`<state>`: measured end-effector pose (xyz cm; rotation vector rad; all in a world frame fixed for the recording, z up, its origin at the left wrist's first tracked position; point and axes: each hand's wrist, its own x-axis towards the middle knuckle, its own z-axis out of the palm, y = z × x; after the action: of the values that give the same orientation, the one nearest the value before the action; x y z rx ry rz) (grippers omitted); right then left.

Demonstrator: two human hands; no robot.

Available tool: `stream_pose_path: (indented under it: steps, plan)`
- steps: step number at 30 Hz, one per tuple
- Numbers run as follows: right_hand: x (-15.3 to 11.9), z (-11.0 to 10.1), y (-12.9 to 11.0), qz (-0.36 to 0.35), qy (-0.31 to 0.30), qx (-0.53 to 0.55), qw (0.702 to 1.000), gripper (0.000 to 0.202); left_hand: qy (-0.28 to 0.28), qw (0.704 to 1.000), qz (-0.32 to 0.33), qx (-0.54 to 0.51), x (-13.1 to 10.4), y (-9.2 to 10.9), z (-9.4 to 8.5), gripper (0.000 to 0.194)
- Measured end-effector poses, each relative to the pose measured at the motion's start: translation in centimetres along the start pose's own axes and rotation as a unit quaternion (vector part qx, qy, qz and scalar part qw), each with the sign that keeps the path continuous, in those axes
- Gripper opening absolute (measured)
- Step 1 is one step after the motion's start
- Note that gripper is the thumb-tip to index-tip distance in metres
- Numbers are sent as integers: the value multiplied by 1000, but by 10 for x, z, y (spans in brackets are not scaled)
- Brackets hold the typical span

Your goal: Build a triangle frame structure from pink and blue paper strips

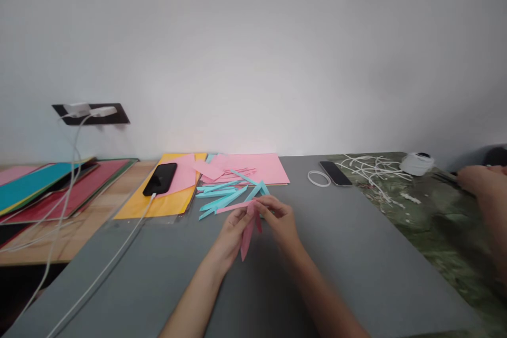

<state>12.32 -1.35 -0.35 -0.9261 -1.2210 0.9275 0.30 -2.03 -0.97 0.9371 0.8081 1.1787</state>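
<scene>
Pink folded paper strips (pixel 247 237) hang between my two hands above the grey table, with one strip pointing out to the left. My left hand (pixel 233 229) pinches them from the left side. Fingertips of my right hand (pixel 280 216) close on the same pink paper near its top, almost touching the left fingers. Just beyond the hands lies a loose pile of folded blue paper strips (pixel 222 195). How the pink strips join is hidden by my fingers.
Pink sheets (pixel 261 163) and a yellow folder (pixel 134 205) with a charging phone (pixel 160 178) lie at the back. Another phone (pixel 336 173) and a white ring (pixel 319 178) are to the right. White cords (pixel 376 169) lie beside a co-worker's hand (pixel 479 179). A cable (pixel 106 266) crosses the table.
</scene>
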Motion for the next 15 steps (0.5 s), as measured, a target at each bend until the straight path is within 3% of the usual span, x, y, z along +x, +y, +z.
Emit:
stream_pose_path:
  steps: [7, 10, 13, 15]
  plan:
    - [-2, 6, -2, -14, -3, -3, 1000, 15, 23, 999, 1, -25, 1, 1, 2, 32]
    - [-3, 5, -2, -17, 17, -7, 1000, 15, 31, 999, 5, 22, 2, -1, 0, 33]
    - [-1, 2, 3, -16, 68, -25, 997, 17, 105, 983, 56, 141, 0, -1, -1, 33]
    - [1, -1, 7, -14, 102, -24, 994, 18, 183, 944, 134, 239, -2, 1, 1, 33]
